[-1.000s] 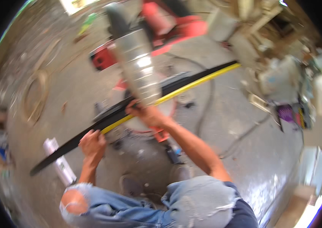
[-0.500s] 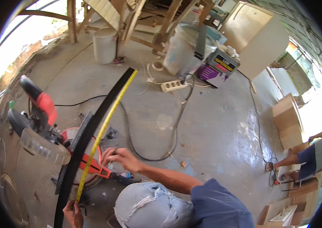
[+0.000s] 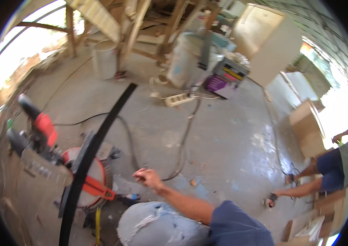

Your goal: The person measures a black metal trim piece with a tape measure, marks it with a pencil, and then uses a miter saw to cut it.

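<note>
A long black bar [image 3: 100, 137] lies across the red miter saw [image 3: 94, 184], sloping from the lower edge toward the far middle. To the right of the saw, my right hand [image 3: 149, 179] hovers with its fingers curled together. Something small and greyish shows at its fingertips, too blurred to name. A short length of yellow tape measure blade [image 3: 98, 224] stands near the bar's near end, at the lower edge. My left hand is out of the picture. Below my right forearm is my bent knee [image 3: 149, 223] in torn light jeans.
A black cord [image 3: 187, 139] loops over the floor to a white power strip [image 3: 179, 99]. Behind it stand a large bucket [image 3: 180, 61], a purple-and-grey box [image 3: 227, 78] and a white bucket [image 3: 105, 60]. At right, another person in blue shorts [image 3: 330, 166] reaches toward the floor.
The yellow tape blade no longer stretches along the black bar; only a short length shows near the bottom. My left hand has left view. My right hand has moved right, away from the saw.
</note>
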Demonstrator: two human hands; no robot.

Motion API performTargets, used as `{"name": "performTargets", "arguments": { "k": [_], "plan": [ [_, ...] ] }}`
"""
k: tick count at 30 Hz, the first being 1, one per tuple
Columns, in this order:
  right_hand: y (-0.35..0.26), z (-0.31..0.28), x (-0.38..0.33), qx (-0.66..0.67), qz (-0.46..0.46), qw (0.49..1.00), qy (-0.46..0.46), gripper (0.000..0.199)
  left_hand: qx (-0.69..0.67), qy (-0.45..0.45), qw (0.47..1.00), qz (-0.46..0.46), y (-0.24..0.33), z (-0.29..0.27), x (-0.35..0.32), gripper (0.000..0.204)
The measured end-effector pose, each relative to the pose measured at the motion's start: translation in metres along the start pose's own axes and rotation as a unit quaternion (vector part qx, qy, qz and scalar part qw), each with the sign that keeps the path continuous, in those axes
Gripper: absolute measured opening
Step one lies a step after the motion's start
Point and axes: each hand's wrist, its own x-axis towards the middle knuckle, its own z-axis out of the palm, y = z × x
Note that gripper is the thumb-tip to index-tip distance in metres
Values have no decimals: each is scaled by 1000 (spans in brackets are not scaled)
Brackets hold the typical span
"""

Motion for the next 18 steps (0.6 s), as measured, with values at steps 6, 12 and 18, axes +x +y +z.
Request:
{"name": "performTargets", "arguments": {
  "k": [6,12,18],
  "plan": [
    [45,47,29,-75,-11,994,-73,28,102,-49,991,71,3,56,45,46],
    [38,74,79,-168,-46,985,11,31,153,20,974,168,-2,88,43,56],
    [-1,93,133,-160,-34,981,105,37,195,57,952,230,5,115,58,54]
  ]
}}
